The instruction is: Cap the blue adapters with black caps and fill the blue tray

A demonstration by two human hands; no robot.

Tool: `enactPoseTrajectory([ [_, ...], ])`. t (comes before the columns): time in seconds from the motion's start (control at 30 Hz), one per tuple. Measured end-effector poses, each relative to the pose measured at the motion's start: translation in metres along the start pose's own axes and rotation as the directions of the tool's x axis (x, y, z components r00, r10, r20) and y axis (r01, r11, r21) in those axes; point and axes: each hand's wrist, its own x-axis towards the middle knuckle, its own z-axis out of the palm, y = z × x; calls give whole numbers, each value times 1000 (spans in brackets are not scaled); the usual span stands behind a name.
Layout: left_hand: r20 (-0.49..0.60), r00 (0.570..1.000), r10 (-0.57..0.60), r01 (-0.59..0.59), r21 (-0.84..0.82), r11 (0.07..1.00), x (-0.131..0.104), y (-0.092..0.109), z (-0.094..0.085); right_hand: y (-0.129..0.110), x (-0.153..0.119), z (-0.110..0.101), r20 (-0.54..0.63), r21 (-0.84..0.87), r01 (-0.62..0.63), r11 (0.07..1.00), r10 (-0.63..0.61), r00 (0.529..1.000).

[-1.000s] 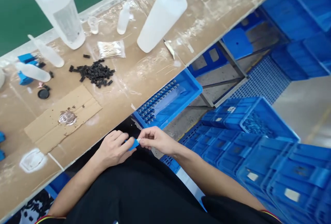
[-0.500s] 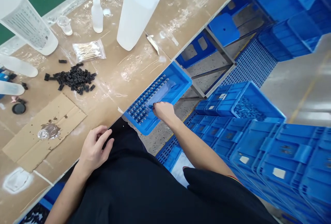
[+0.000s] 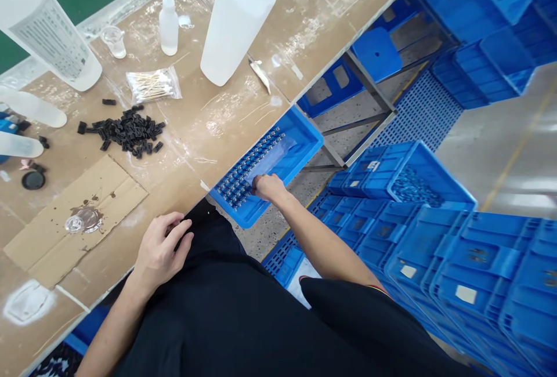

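My right hand [image 3: 270, 187] is inside a shallow blue tray [image 3: 304, 139] beside the table, its fingers curled and pointing down. What they hold, if anything, is hidden. Rows of small blue parts with metal ends [image 3: 237, 182] stand in the tray, just left of my fingers, and a clear plastic sheet [image 3: 272, 159] lies beyond them. At the table's front edge rests my left hand [image 3: 160, 249], loosely bent, thumb and forefinger apart, with no object plainly in it. A pile of small black pieces [image 3: 130, 130] lies on the table farther off.
A stained cardboard sheet [image 3: 111, 191] carries a small clear cup [image 3: 75, 224]. Behind stand a large white bottle [image 3: 237, 23], a dropper bottle [image 3: 169, 26] and a bag of cotton swabs [image 3: 153, 85]. Stacked blue crates [image 3: 470, 267] and a blue stool [image 3: 376, 52] are to the right.
My right hand has shifted slightly left and down into the tray, and the blue bit that showed at its fingertips is no longer distinct. My left hand stays at the table edge.
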Motion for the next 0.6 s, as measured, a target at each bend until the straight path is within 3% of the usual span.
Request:
enactPoseTrajectory([
  [0.43, -27, 998, 56, -57, -24, 998, 1, 0, 2, -14, -7, -2, -14, 9, -24, 1000, 24, 1000],
  [0.53, -63, 994, 88, -94, -98, 991, -13, 2, -14, -8, -20, -20, -31, 39, -59, 998, 60, 998],
  [0.6, -145, 987, 73, -88, -101, 991, -37, -1, -35, 2, -38, -39, -62, 59, -96, 994, 99, 993],
])
